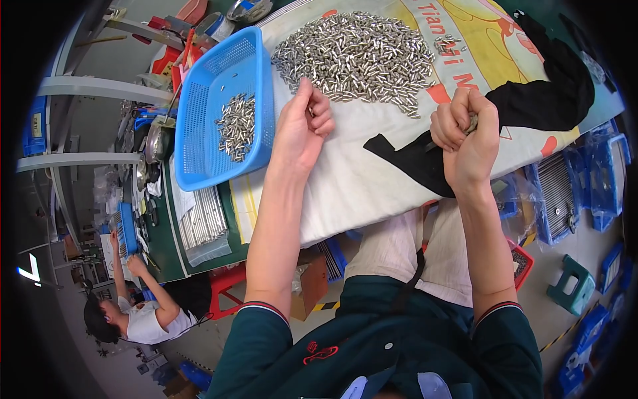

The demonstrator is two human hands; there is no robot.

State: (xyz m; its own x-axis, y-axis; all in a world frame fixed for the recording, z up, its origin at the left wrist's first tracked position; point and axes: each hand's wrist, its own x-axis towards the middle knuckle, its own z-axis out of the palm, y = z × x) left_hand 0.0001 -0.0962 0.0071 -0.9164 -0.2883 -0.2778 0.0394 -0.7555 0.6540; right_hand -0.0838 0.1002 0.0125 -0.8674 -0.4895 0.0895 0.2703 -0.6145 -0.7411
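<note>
A wide heap of small silvery metal pins (362,56) lies on the white cloth (359,179) that covers the table. To its left stands a blue perforated plastic basket (193,163), with a smaller pile of the same pins (237,126) inside. My left hand (306,126) is just right of the basket, below the heap's edge. Its fingers are curled toward the thumb, and what they hold is hidden. My right hand (466,133) is closed in a fist above a black cloth (541,106). A bit of grey metal, like the pins, shows inside its grip.
Long metal rods in a plastic bag (201,223) lie left of the cloth. Blue trays (558,193) stand at the right, near a green stool (571,284) on the floor. At lower left another person (149,316) works at the bench. Shelf bars (86,159) cross the left side.
</note>
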